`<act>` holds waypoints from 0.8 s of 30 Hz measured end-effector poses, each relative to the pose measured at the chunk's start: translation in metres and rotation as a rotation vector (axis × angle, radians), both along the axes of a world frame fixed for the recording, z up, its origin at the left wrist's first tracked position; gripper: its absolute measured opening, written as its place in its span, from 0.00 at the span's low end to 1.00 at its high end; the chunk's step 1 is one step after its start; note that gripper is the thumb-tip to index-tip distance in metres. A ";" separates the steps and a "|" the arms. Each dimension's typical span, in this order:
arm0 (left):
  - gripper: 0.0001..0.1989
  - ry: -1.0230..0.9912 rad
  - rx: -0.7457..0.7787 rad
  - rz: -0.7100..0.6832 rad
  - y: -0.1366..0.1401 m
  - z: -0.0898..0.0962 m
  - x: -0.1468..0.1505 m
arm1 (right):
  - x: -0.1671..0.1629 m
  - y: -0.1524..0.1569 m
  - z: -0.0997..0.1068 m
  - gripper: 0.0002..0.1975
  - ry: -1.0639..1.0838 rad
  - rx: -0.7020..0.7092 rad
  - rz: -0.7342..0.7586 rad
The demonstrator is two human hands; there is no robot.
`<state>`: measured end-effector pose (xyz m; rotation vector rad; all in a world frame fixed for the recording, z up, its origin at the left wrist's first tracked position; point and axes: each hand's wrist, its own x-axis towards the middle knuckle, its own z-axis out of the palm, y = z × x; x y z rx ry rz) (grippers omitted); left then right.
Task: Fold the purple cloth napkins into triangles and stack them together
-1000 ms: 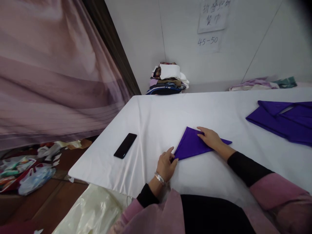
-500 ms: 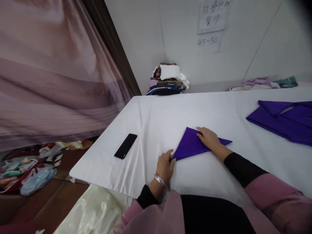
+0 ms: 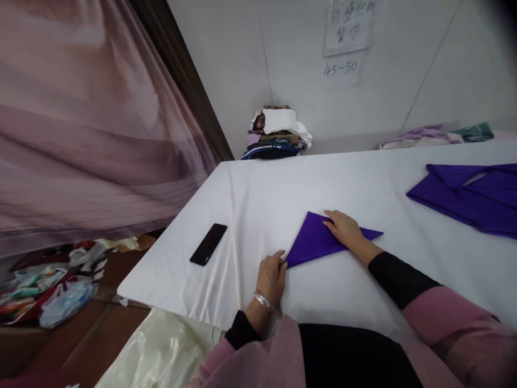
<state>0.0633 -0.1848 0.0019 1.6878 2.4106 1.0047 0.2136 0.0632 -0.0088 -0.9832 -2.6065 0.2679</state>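
A purple cloth napkin, folded into a triangle-like shape, lies flat on the white-covered table. At its lower left corner is my left hand, thumb and fingers closed on the tip; a silver bangle circles that wrist. My right hand rests across the napkin's upper edge, palm down with fingers stretched out, hiding part of the cloth. The napkin's narrow right point sticks out beyond that hand.
Left of my hands lies a black phone. More purple cloth is at the table's right. Folded clothes are stacked at the back edge, by the wall. A pink curtain hangs at left, above bags on the floor.
The view has shifted very slightly. Both hands keep their places on the napkin, and the napkin's shape looks the same.
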 end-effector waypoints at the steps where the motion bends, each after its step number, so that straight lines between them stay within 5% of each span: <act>1: 0.15 0.029 -0.007 0.005 0.000 0.001 -0.002 | 0.000 0.000 0.000 0.19 -0.002 -0.001 -0.003; 6: 0.13 0.142 0.006 -0.009 0.011 0.021 0.001 | -0.001 0.000 0.001 0.18 -0.018 0.005 -0.002; 11: 0.16 0.189 -0.044 -0.303 0.058 0.040 0.035 | -0.003 0.000 0.000 0.18 -0.037 0.023 -0.010; 17: 0.32 0.346 -0.343 -0.353 0.116 0.009 0.046 | -0.003 -0.006 0.008 0.19 -0.040 0.025 -0.033; 24: 0.36 0.380 -0.411 -0.340 0.123 -0.005 0.039 | -0.002 -0.011 0.022 0.19 0.031 0.042 0.008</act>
